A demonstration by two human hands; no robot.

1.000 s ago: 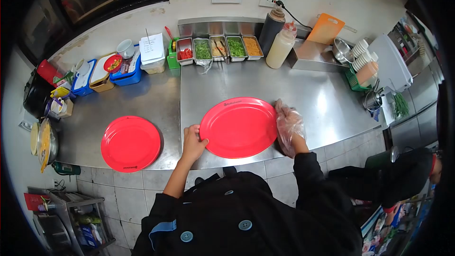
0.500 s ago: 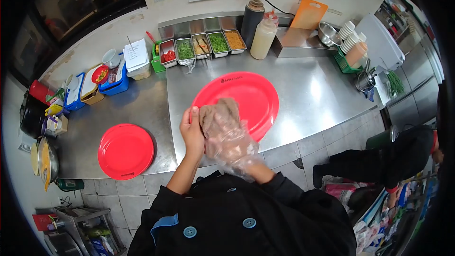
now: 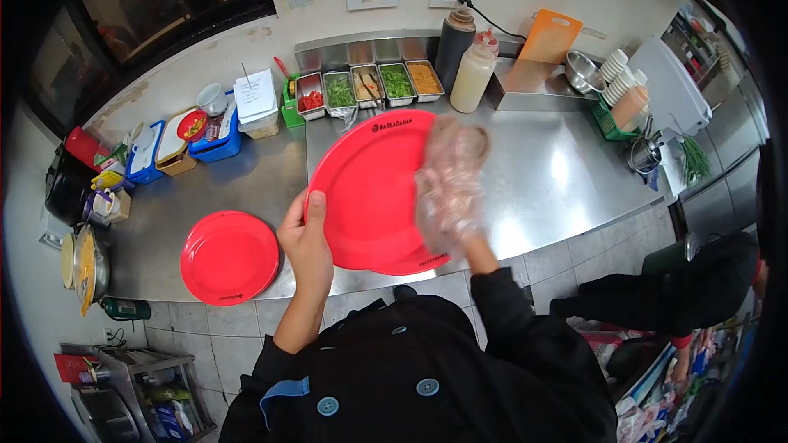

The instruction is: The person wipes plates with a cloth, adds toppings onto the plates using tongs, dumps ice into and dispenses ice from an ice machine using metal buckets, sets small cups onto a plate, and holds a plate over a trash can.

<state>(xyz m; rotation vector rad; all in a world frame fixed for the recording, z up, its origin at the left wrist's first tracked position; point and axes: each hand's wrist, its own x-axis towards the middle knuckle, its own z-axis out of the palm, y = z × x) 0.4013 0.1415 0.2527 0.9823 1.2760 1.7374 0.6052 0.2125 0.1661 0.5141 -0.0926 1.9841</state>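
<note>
My left hand (image 3: pixel 309 234) grips the left rim of a large red oval plate (image 3: pixel 365 189), its thumb on top. The plate looks tilted above the steel counter, and dark lettering shows on its far rim. Another red edge with lettering peeks out below it, perhaps a second plate. In a clear plastic glove, my right hand (image 3: pixel 450 197) presses a brown cloth (image 3: pixel 468 141) against the plate's right rim; motion blurs its fingers. To the left, a smaller stack of red plates (image 3: pixel 230 258) lies on the counter (image 3: pixel 538 172).
Along the back stand metal trays of chopped toppings (image 3: pixel 396 82), a dark bottle (image 3: pixel 454 49) and a squeeze bottle (image 3: pixel 474 74). Blue bins (image 3: pixel 217 148) line the left. Cups (image 3: pixel 620 82) and a green basket (image 3: pixel 611 123) sit at right. Another person (image 3: pixel 673 279) is at lower right.
My right hand has moved right with the cloth, from the plate's near left side to its right rim. My left hand has shifted left and down, and the plate looks raised closer to me.
</note>
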